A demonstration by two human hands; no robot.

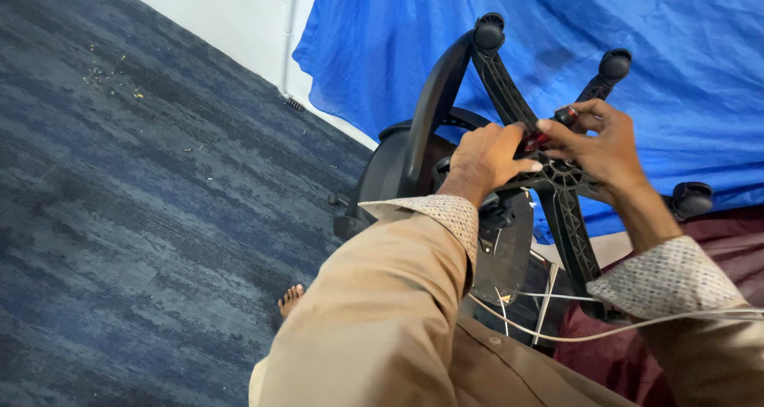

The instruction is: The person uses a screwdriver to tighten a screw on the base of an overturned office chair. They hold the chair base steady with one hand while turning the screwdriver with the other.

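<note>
Tan sleeve [374,311] before overturned chair base [509,97]

matt plastic chair base [567,208], rough carpet [119,200]

No packages, labels, signs or screens visible anywhere in view.
</note>
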